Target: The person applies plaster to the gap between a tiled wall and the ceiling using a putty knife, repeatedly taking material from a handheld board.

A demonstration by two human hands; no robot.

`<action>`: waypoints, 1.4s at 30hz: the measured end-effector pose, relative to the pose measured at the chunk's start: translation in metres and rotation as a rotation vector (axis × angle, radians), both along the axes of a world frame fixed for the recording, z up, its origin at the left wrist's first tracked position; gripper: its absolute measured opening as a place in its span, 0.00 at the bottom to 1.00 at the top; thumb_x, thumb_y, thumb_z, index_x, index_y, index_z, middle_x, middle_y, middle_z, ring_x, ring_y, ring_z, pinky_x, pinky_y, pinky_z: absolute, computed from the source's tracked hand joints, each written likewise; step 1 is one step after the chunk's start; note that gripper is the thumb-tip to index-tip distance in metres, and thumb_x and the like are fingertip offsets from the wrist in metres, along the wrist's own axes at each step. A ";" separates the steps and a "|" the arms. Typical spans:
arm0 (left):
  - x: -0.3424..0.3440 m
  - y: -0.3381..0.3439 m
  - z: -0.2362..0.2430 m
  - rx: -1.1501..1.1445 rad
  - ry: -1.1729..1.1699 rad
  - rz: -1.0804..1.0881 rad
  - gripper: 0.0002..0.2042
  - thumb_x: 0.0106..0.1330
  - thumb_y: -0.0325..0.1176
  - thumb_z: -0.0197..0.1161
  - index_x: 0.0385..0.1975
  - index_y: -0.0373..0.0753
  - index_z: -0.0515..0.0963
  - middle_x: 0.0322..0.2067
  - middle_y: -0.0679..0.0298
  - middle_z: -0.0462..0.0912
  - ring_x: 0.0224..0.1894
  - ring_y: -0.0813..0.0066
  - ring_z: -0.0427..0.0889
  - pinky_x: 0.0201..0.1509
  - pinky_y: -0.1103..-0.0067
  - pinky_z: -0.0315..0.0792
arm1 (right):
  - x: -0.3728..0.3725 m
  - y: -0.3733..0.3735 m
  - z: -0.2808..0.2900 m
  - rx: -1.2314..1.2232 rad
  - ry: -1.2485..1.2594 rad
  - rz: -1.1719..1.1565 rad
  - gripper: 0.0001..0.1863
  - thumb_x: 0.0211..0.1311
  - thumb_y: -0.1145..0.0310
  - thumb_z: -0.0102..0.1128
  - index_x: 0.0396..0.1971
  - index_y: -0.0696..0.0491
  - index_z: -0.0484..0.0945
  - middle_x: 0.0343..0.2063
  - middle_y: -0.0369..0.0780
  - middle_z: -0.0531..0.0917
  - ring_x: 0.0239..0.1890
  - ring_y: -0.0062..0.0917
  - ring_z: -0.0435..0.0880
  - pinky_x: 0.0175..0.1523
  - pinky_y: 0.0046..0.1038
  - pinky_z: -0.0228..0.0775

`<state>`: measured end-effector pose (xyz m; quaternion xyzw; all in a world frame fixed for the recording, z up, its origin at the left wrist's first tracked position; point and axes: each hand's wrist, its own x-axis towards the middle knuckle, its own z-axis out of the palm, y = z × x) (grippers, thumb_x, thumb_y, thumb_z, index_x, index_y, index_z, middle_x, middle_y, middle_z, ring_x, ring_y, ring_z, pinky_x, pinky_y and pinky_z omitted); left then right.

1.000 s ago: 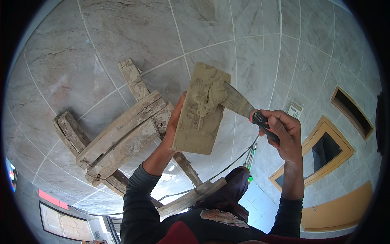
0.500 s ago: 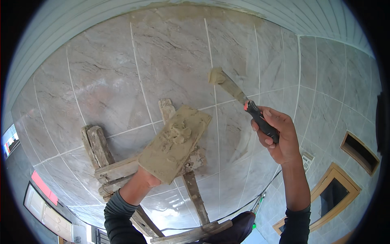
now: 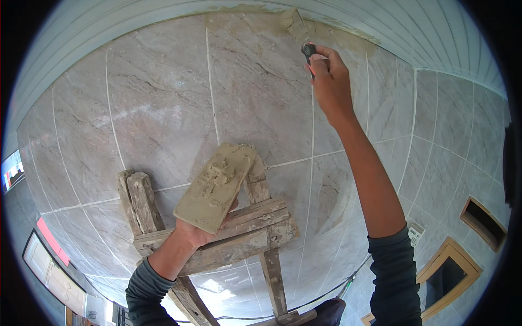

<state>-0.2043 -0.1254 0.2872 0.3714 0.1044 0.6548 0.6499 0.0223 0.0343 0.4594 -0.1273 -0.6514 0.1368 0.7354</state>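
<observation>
My left hand (image 3: pixel 194 233) is closed on the lower end of a flat rectangular mortar board (image 3: pixel 197 202), coated in beige paste, with a lumpy mound of paste (image 3: pixel 221 173) on top. High up, my right hand (image 3: pixel 331 84) grips the dark handle of a putty knife (image 3: pixel 308 50). Its paste-smeared blade lies against the top edge of the tiled wall (image 3: pixel 261 81), where the tiles meet the white panelled ceiling (image 3: pixel 359 17). Beige paste is smeared along that joint on both sides of the blade.
A rough wooden trestle (image 3: pixel 244 247) stands below and behind the board, with upright posts (image 3: pixel 142 201) at left. To the right are a wood-framed window (image 3: pixel 448 271) and a framed wall recess (image 3: pixel 483 223). A dark cable (image 3: pixel 326 296) runs low along the wall.
My right hand has risen with the putty knife from mid-wall to the ceiling joint. The board in my left hand has shifted left and slightly down in view.
</observation>
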 end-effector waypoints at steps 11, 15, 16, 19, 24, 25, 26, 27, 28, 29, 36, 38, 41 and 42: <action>0.000 -0.004 -0.004 -0.189 -0.053 0.121 0.23 0.65 0.47 0.52 0.51 0.34 0.70 0.40 0.54 0.76 0.35 0.68 0.76 0.22 0.79 0.72 | -0.072 0.053 0.012 0.511 -0.101 -0.764 0.19 0.59 0.75 0.55 0.52 0.57 0.68 0.39 0.52 0.68 0.41 0.46 0.72 0.41 0.43 0.70; -0.002 -0.005 -0.006 -0.206 -0.040 0.132 0.25 0.65 0.50 0.51 0.52 0.34 0.70 0.39 0.54 0.76 0.34 0.68 0.78 0.22 0.79 0.73 | -0.089 0.050 0.010 0.493 -0.158 -0.674 0.21 0.58 0.76 0.55 0.52 0.60 0.67 0.40 0.53 0.68 0.42 0.47 0.72 0.42 0.43 0.71; -0.002 -0.006 -0.006 -0.236 -0.051 0.134 0.26 0.65 0.51 0.50 0.52 0.34 0.70 0.39 0.54 0.76 0.33 0.68 0.79 0.22 0.79 0.73 | -0.089 0.047 0.010 0.498 -0.189 -0.654 0.21 0.58 0.76 0.55 0.52 0.61 0.67 0.40 0.53 0.68 0.42 0.47 0.72 0.43 0.42 0.71; 0.013 -0.006 0.003 -0.291 -0.063 0.239 0.27 0.64 0.52 0.50 0.52 0.34 0.70 0.40 0.53 0.76 0.29 0.67 0.79 0.20 0.79 0.73 | -0.087 0.041 0.005 0.500 -0.270 -0.667 0.21 0.57 0.77 0.55 0.52 0.61 0.67 0.41 0.53 0.68 0.42 0.46 0.72 0.43 0.42 0.71; -0.007 0.003 -0.012 -0.159 -0.042 0.062 0.26 0.64 0.51 0.50 0.53 0.36 0.70 0.41 0.53 0.76 0.31 0.67 0.79 0.21 0.78 0.73 | -0.063 0.019 -0.006 0.582 -0.305 -0.624 0.19 0.58 0.77 0.55 0.50 0.62 0.70 0.41 0.52 0.70 0.41 0.43 0.73 0.42 0.41 0.71; -0.009 0.004 -0.013 -0.150 -0.044 0.065 0.26 0.65 0.51 0.50 0.53 0.36 0.70 0.41 0.53 0.76 0.33 0.67 0.79 0.21 0.78 0.74 | -0.055 0.017 -0.010 0.624 -0.291 -0.601 0.18 0.58 0.77 0.56 0.49 0.62 0.71 0.41 0.52 0.72 0.40 0.42 0.74 0.41 0.40 0.70; -0.009 0.003 -0.012 -0.148 -0.043 0.073 0.26 0.65 0.51 0.50 0.53 0.36 0.70 0.41 0.53 0.76 0.33 0.67 0.79 0.21 0.78 0.74 | -0.050 0.017 -0.014 0.626 -0.286 -0.595 0.18 0.58 0.77 0.56 0.49 0.62 0.71 0.41 0.52 0.72 0.40 0.42 0.74 0.41 0.40 0.70; -0.006 0.005 -0.011 -0.151 -0.035 0.085 0.25 0.65 0.50 0.50 0.53 0.36 0.70 0.41 0.54 0.76 0.36 0.67 0.78 0.23 0.78 0.74 | -0.038 0.015 -0.017 0.559 -0.187 -0.470 0.16 0.60 0.74 0.55 0.49 0.62 0.72 0.39 0.50 0.75 0.36 0.37 0.75 0.37 0.36 0.70; -0.005 0.005 -0.011 -0.157 -0.031 0.103 0.24 0.65 0.49 0.50 0.53 0.36 0.70 0.41 0.54 0.76 0.38 0.67 0.78 0.24 0.78 0.74 | -0.030 0.013 -0.022 0.489 -0.092 -0.337 0.16 0.62 0.72 0.55 0.48 0.62 0.72 0.36 0.49 0.78 0.32 0.32 0.77 0.33 0.32 0.69; -0.005 0.006 -0.011 -0.155 -0.032 0.101 0.24 0.65 0.49 0.50 0.53 0.36 0.70 0.41 0.54 0.76 0.38 0.67 0.78 0.24 0.78 0.74 | -0.020 0.010 -0.026 0.492 -0.093 -0.339 0.16 0.62 0.72 0.55 0.48 0.62 0.72 0.36 0.49 0.78 0.32 0.32 0.77 0.33 0.32 0.69; -0.010 0.009 -0.016 -0.149 -0.077 0.036 0.23 0.66 0.47 0.50 0.54 0.38 0.70 0.47 0.55 0.76 0.45 0.64 0.75 0.31 0.75 0.74 | -0.011 0.008 -0.054 -0.346 0.072 0.808 0.16 0.67 0.68 0.47 0.46 0.64 0.73 0.30 0.43 0.80 0.21 0.17 0.73 0.21 0.18 0.58; -0.011 0.009 -0.017 -0.143 -0.083 0.021 0.23 0.66 0.47 0.50 0.54 0.38 0.70 0.48 0.55 0.76 0.45 0.64 0.75 0.31 0.75 0.74 | -0.021 0.008 -0.047 -0.364 0.086 0.752 0.16 0.66 0.69 0.46 0.47 0.65 0.73 0.30 0.44 0.81 0.21 0.18 0.72 0.21 0.18 0.58; -0.010 0.008 -0.017 -0.157 -0.106 0.044 0.23 0.66 0.47 0.50 0.54 0.38 0.70 0.48 0.56 0.76 0.46 0.63 0.75 0.31 0.75 0.74 | -0.023 0.015 -0.005 -0.295 0.160 0.749 0.15 0.66 0.70 0.45 0.44 0.65 0.72 0.29 0.45 0.80 0.19 0.18 0.71 0.20 0.18 0.57; -0.009 0.008 -0.016 -0.152 -0.106 0.028 0.23 0.66 0.47 0.50 0.54 0.38 0.70 0.49 0.56 0.76 0.47 0.63 0.75 0.31 0.75 0.74 | -0.017 0.017 0.011 -0.330 0.168 0.721 0.14 0.66 0.71 0.43 0.43 0.65 0.72 0.29 0.46 0.80 0.19 0.19 0.71 0.18 0.18 0.56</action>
